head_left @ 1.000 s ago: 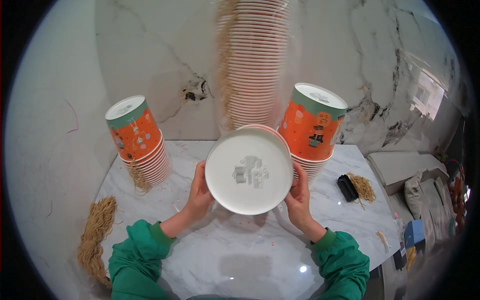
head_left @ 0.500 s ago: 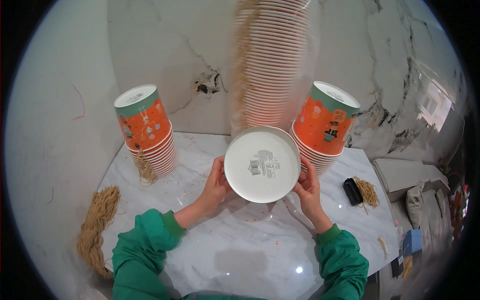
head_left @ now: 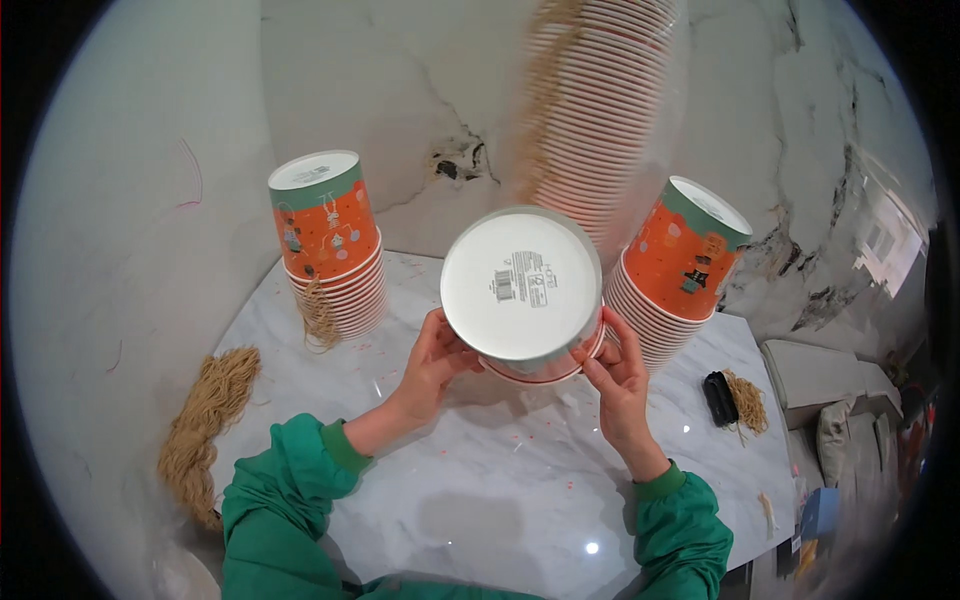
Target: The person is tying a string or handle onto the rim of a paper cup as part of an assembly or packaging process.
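In the middle of the table an upside-down paper bucket (head_left: 520, 330) shows its round white base, printed with a barcode and small marks. A strip of its green and orange side and its rim peek out beneath. My left hand (head_left: 430, 370) grips the rim at the left, fingers curled under it. At the right, my right hand (head_left: 620, 375) pinches the rim between thumb and fingers. Whether other buckets are nested inside is hidden. Close behind my right hand stands a stack of upturned orange-and-green buckets (head_left: 683, 262); a similar stack (head_left: 325, 225) stands at the back left.
A tall, plastic-wrapped column of nested buckets (head_left: 605, 110) leans against the marble wall behind. Tan string bundles (head_left: 210, 425) lie at the table's left edge. A black holder (head_left: 719, 399) with tan strands sits right. Small red bits dot the marble table (head_left: 450, 470).
The bucket has tipped, so its side and rim now show below the base. My right fingers have shifted along the rim. The whole view has turned slightly, moving the background rightward.
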Available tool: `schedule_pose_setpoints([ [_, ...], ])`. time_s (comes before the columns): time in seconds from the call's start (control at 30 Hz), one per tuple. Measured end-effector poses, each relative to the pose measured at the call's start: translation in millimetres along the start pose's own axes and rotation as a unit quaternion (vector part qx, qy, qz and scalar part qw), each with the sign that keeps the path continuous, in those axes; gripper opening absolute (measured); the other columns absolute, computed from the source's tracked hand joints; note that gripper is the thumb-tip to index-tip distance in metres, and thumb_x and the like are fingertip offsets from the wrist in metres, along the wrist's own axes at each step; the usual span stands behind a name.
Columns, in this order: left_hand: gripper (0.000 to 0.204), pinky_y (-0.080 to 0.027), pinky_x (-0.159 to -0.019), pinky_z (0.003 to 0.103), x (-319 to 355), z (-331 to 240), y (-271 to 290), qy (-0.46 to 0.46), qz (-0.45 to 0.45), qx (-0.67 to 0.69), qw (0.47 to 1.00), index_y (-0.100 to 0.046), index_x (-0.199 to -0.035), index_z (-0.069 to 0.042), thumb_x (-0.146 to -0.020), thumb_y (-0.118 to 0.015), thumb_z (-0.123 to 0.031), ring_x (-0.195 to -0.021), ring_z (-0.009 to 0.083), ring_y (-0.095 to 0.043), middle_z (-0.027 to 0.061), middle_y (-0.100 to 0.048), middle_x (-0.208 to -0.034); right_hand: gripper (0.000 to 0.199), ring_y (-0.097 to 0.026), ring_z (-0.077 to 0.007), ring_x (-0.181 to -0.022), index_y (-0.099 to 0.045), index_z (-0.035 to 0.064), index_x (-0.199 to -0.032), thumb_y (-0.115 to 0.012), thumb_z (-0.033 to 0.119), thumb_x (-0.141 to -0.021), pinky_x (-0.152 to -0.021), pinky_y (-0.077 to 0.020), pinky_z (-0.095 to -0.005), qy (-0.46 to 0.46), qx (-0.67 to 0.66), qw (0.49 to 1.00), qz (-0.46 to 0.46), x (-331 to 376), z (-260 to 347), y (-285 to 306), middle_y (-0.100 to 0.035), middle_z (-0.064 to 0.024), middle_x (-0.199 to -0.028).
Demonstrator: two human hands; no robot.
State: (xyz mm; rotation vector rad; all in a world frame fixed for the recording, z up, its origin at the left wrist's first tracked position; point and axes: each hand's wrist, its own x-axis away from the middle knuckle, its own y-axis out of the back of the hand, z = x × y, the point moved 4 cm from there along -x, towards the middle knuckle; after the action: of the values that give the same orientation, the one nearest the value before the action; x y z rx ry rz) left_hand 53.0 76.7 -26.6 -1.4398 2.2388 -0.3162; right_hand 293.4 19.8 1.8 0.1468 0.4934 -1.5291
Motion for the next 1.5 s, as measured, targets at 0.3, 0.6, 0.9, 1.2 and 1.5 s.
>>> schedule_pose_setpoints([
  [0.3, 0.051, -0.05, -0.091, 0.037, 24.8, -1.7, 21.4, 0.038, -0.052, 0.076, 0.995, -0.04, -0.135, -0.008, -0.087, -0.055, -0.007, -0.106, 0.0222, -0.061, 0.0102, -0.058, -0.121, 0.06, -0.06, -0.0125, -0.107, -0.034, -0.0002, -0.151, -0.058, 0.004, -0.096, -0.096, -0.0461, -0.0297, 0.018, 0.005, 1.0, 0.021, -5.1, 4.6, -41.6, -0.066, -0.0083, -0.115],
  [0.6, 0.052, -0.054, -0.08, 0.036, 58.1, 5.0, 18.3, 0.123, -0.08, 0.04, 0.988, -0.038, -0.135, -0.007, -0.088, -0.058, -0.006, -0.098, 0.0207, -0.064, 0.0102, -0.059, -0.114, 0.056, -0.061, -0.0115, -0.106, -0.039, -0.0001, -0.147, -0.056, -0.001, -0.094, -0.092, -0.047, -0.0271, -0.004, -0.023, 1.0, 0.013, 2.3, 5.6, -46.9, -0.067, -0.0083, -0.116],
  [0.9, 0.05, -0.053, -0.073, 0.031, 81.8, -13.7, 8.6, 0.111, -0.074, -0.072, 0.988, -0.036, -0.136, -0.002, -0.091, -0.058, -0.005, -0.085, 0.0182, -0.066, 0.0104, -0.061, -0.108, 0.045, -0.064, -0.0092, -0.082, -0.046, 0.0021, -0.138, -0.055, 0.0, -0.094, -0.074, -0.0553, -0.0268, -0.061, -0.1, 0.993, 0.009, 9.9, 21.5, -53.6, -0.068, -0.0074, -0.105],
  [1.2, 0.043, -0.056, -0.073, 0.029, 92.3, -14.9, 14.5, 0.071, -0.037, -0.114, 0.99, -0.038, -0.131, 0.0, -0.095, -0.061, -0.003, -0.083, 0.0139, -0.065, 0.0104, -0.058, -0.108, 0.037, -0.062, -0.0087, -0.071, -0.049, 0.0018, -0.132, -0.055, 0.002, -0.096, -0.07, -0.0574, -0.0276, -0.102, -0.159, 0.982, -0.005, 14.4, 9.1, -55.1, -0.066, -0.0062, -0.099],
  [1.5, 0.053, -0.055, -0.076, 0.029, 91.9, -7.3, 25.7, -0.003, -0.058, -0.272, 0.961, -0.039, -0.132, 0.0, -0.091, -0.07, -0.012, -0.089, 0.0144, -0.062, 0.0105, -0.057, -0.113, 0.033, -0.056, -0.0079, -0.082, -0.046, 0.0024, -0.126, -0.056, -0.003, -0.095, -0.071, -0.0487, -0.0235, 0.028, 0.0, 0.999, 0.018, 29.9, 19.1, -73.6, -0.058, -0.0028, -0.098],
])
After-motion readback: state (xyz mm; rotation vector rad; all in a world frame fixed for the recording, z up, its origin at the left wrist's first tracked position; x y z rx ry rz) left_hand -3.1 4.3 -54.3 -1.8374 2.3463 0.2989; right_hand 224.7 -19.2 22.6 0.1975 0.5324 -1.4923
